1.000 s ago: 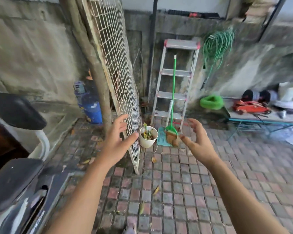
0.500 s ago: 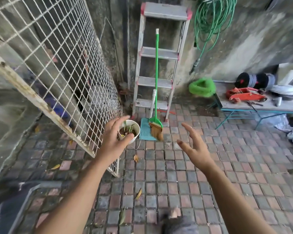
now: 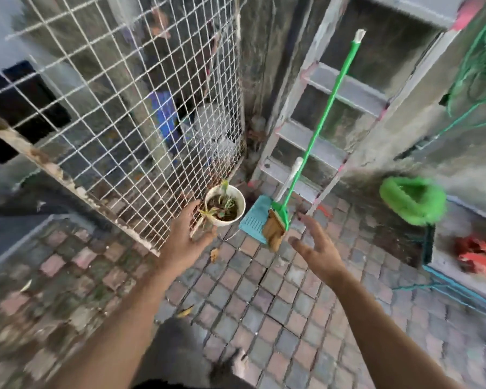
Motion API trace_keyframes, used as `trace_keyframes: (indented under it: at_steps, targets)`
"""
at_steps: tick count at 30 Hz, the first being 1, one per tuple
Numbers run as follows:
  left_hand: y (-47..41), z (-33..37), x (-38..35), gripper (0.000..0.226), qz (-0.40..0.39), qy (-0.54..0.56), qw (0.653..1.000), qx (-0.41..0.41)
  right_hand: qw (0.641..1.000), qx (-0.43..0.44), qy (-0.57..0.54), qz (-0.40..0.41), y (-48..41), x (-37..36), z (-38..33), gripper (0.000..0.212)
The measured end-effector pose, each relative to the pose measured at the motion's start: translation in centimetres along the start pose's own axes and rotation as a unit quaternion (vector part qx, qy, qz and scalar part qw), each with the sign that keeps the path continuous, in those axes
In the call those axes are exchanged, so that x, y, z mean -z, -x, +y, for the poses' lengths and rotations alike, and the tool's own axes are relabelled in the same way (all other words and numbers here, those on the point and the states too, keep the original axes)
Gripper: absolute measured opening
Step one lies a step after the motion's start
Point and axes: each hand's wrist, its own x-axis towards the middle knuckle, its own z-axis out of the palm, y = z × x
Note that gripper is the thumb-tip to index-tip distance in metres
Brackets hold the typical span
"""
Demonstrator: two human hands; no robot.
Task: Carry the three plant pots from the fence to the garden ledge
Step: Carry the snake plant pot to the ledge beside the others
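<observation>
- Pot: white, round, upright on the brick paving, soil and a few thin green and yellow leaves inside. It stands at the foot of the wire-mesh fence, just beside the fence's lower right corner.
- Left hand: reaches toward the pot from the near side, fingers spread and curved, nothing gripped. The fingertips lie at the pot's near-left rim; motion blur prevents telling whether they touch it. Drooping leaves from the pot overlap the fingers.
- Right hand: open, fingers apart, empty, held above the paving to the right of the pot and apart from it. A broom head lies between this hand and the pot.
- Hands overall: both open, one on each side of the pot, the left much nearer than the right.
- Broom: green handle leaning against the stepladder, brown bristles resting on the paving just right of the pot.
- Dustpan: light blue, on the paving between pot and broom head, close to the pot's right side.
- Stepladder: stands against the wall behind and to the right of the pot.
- Green tub: well to the right of the pot, near the wall.
- Green hose: hangs on the wall, far up and right of the pot.
- Only one pot is visible; items behind the fence are too blurred to identify.
</observation>
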Motion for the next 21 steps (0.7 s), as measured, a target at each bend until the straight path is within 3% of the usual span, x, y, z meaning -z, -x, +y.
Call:
trace_keyframes:
  at_steps: [5,10,15,21]
  targets:
    - [-3.9,-4.2,-2.8,0.094,0.040,0.041,0.993,0.098,0.998,0.004,-0.008,-0.066,-9.4,-1.0,2.0,0.063]
    - [-9.9,-8.6,-6.9,0.144,0.034,0.060,0.991,0.118,0.992,0.048,0.027,-0.110,-18.7,-4.0,4.1,0.069]
    - [-16.9,-15.7,-13.6,0.107,0.011,-0.014,0.988,0.153,0.983,0.046,-0.041,-0.170,-27.0,-8.5,9.3,0.072]
    - [-24.2,-27.1,-22.2,0.106,0.043,-0.037,0.983,0.173,0.982,-0.012,-0.108,-0.151,-37.1,-16.0,20.6,0.076]
